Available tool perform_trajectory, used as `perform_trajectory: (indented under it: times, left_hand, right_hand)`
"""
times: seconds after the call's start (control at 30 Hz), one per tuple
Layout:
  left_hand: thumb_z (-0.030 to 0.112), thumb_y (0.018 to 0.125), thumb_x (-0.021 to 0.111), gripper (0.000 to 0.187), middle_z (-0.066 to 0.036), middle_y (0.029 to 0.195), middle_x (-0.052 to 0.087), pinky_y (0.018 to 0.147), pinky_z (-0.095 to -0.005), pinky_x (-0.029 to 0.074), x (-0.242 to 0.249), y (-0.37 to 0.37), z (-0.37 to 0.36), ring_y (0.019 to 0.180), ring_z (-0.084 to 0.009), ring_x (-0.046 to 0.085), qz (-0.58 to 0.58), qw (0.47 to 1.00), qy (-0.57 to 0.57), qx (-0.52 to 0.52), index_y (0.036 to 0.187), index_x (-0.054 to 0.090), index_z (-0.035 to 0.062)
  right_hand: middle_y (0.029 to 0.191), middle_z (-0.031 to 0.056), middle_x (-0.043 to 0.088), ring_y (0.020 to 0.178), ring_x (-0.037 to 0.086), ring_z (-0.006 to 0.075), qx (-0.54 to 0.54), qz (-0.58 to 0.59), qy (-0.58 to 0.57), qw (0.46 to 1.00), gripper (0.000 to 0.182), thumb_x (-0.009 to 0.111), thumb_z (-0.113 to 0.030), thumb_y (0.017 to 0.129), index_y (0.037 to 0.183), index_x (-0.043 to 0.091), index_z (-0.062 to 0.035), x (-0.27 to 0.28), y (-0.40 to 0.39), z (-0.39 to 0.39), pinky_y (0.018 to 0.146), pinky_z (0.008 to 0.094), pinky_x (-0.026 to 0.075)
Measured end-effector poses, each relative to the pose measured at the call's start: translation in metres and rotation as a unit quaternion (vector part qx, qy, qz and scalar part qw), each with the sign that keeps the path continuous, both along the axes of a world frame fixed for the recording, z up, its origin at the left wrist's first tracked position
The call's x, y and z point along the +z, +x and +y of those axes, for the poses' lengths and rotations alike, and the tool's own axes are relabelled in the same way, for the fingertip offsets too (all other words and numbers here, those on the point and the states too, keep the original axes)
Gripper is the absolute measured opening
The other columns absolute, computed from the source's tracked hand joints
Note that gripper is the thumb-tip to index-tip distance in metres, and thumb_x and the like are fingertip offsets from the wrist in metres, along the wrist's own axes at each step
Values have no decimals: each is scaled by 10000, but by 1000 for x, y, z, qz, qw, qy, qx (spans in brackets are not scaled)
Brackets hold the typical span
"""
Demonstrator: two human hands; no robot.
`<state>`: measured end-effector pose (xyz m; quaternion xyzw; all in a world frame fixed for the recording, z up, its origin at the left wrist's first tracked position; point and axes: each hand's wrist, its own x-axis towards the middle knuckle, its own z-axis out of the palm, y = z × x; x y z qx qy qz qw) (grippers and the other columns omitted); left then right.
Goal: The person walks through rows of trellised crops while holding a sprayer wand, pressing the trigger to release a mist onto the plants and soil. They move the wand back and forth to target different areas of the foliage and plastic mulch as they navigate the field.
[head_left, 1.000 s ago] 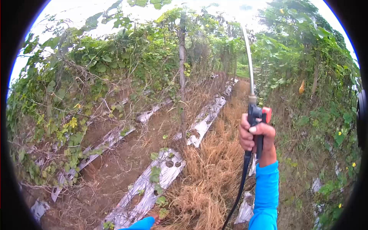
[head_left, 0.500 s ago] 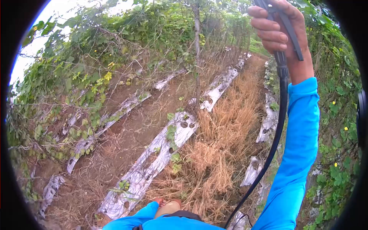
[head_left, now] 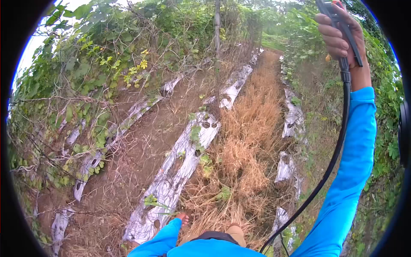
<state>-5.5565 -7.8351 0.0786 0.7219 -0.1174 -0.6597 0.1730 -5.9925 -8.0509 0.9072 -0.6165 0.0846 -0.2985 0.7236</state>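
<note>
Raised at the upper right, my right hand [head_left: 338, 40] is closed round the black trigger handle of a sprayer wand [head_left: 343, 64]. Its lever [head_left: 353, 47] sticks out beside the palm, and the wand's upper end leaves the view. A black hose [head_left: 329, 171] runs from the handle down past my blue sleeve to the bottom edge. Low down by my waist is my left hand [head_left: 183, 218], small in view, its fingers looking curled; what they hold, if anything, cannot be made out.
Torn silvery mulch film [head_left: 171, 188] lies in strips over brown soil. Dry straw [head_left: 244, 145] covers the path ahead. Climbing vines [head_left: 107, 64] rise on the left around a post [head_left: 217, 30]; more leafy vines [head_left: 387, 141] stand close on the right.
My right hand and the sprayer wand have shifted right. The view has turned and moved slightly along the path. My left hand has risen a little.
</note>
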Motion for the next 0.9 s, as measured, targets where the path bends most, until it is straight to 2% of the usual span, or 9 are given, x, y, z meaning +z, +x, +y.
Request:
perform_trajectory:
  times: [0.03,0.1,0.33,0.47,0.57,0.67,0.7,0.77,0.9]
  left_hand:
    - [298,847,509,221,-25,760,648,488,-387,446,-1,12,20,568,-178,587,-33,999,40,8,940,618,130]
    - [298,856,493,233,-44,779,659,505,-412,457,-33,44,55,586,-198,599,-29,999,3,-35,951,616,124]
    - [318,868,459,290,-78,840,664,554,-435,473,-24,38,146,608,-226,610,-20,1000,-5,5,966,610,91]
    - [325,863,481,253,-77,771,661,549,-424,488,-37,20,202,591,-227,607,-19,1000,6,-11,900,615,114]
    - [315,866,473,239,-82,770,661,529,-436,484,-48,8,251,595,-237,611,25,1000,14,-12,910,603,119]
    - [293,867,458,232,-93,760,657,506,-446,474,-44,5,303,588,-241,608,29,999,28,-18,921,587,108]
    - [287,866,453,231,-92,752,655,504,-445,472,-42,1,317,584,-239,606,41,999,37,-2,913,587,105]
    - [294,862,441,250,-87,726,649,484,-428,455,-42,4,340,557,-234,587,8,1000,19,-10,879,596,99]
    - [303,856,417,275,-82,703,642,480,-412,434,-42,27,363,529,-220,555,-2,1000,-5,-3,859,604,102]
  right_hand:
    - [667,19,403,439,468,95,0,23,-126,992,286,433,-335,982,937,371,-60,0,4,5,345,228,421]
    - [670,10,389,430,429,87,31,-25,-103,994,295,435,-342,984,939,382,-55,-18,23,19,346,237,386]
    - [642,-7,382,414,395,68,5,-104,-85,991,281,533,-322,913,890,421,-65,-74,32,78,346,224,381]
    - [595,-34,431,408,433,55,-229,-14,-77,970,282,609,-342,844,815,473,-96,-105,1,153,343,208,385]
    - [579,-51,449,414,435,50,-403,63,-60,911,264,657,-330,805,802,517,-107,-139,-35,220,347,208,367]
    - [578,-53,448,443,424,55,-558,189,-153,793,248,698,-302,752,794,563,-99,-178,-86,265,406,231,319]
    - [578,-53,448,443,424,55,-562,191,-152,790,248,698,-302,752,794,563,-99,-194,-107,275,406,231,319]
    - [604,-16,512,503,475,100,-643,290,-262,659,300,732,-331,694,763,597,-73,-215,-144,298,481,274,366]
    - [642,19,565,566,514,139,-702,359,-234,569,368,756,-365,639,758,628,-41,-225,-168,377,543,310,398]
